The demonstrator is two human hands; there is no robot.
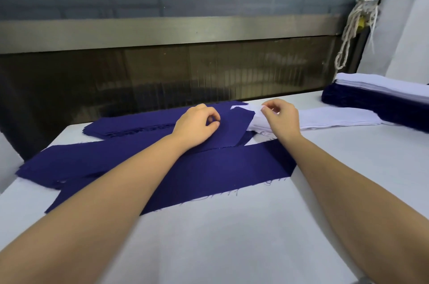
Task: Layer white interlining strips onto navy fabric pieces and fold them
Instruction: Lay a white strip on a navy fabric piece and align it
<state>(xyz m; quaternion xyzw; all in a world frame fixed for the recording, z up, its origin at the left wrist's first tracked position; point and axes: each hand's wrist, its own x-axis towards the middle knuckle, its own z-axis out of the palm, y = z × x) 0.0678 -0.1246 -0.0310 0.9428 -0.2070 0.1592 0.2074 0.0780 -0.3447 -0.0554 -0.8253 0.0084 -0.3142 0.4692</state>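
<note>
Where the flat pile of long white interlining strips [336,117] lies across the far right of the table, its left end overlaps the corner of a navy woven fabric piece [232,121]. The right hand [282,117] grasps that end: thumb and forefinger pinch the top white layer and raise a small corner of it, the other fingers curled loosely behind, knuckles up. The right forearm reaches in straight from the lower right, the wrist bent a little to the left.

The left hand [197,124] rests palm down on the same navy fabric piece, just beside the white end, with its wrist on the cloth. Its fingers are curled in and the thumb tip meets the forefinger; whether any cloth is nipped between them cannot be told. The left forearm crosses a long navy fabric band [209,174] with a frayed near edge, lying flat nearest the person.

To the left are two low stacks of navy pieces, one farther [130,124] and one nearer [69,164]. At the far right stands a thick navy-and-white stack [383,95]. All rest on the white table [220,242]. Behind runs a dull metal rail [162,32], and a knotted off-white cord [355,25] hangs at the upper right.
</note>
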